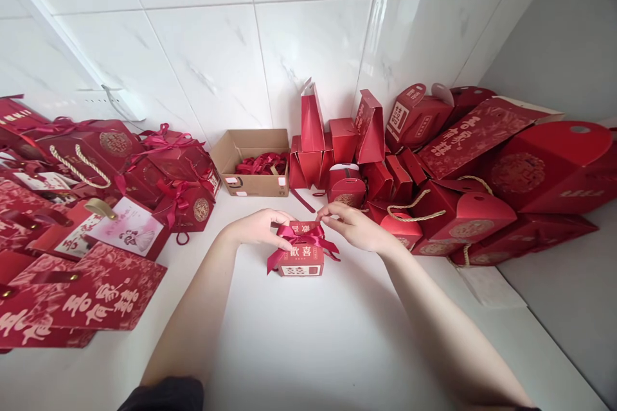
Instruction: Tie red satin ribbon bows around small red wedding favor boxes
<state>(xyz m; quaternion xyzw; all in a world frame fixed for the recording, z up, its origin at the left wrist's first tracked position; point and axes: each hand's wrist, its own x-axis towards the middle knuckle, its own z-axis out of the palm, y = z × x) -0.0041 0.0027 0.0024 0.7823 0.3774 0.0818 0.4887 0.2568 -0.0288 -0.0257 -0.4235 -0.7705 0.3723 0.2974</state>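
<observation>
A small red gift box (308, 264) with white Chinese characters stands on the white table in front of me. A dark red ribbon tied in a bow (308, 236) sits across its top. My left hand (260, 228) is at the box's left side, thumb against the ribbon and front, fingers round the back edge. My right hand (351, 226) hovers by the back right corner, fingers bent loosely and thumb apart, with nothing visible in them. Whether its fingertips touch the box is unclear. Just behind, a loose ribbon strip (303, 200) lies on the table.
An open cardboard box (250, 186) holding dark red ribbons stands against the tiled wall. Red bags with handles (113, 292) and ribboned boxes (187, 207) crowd the left. More red boxes (463, 212), several with rope handles, are piled along the right and back.
</observation>
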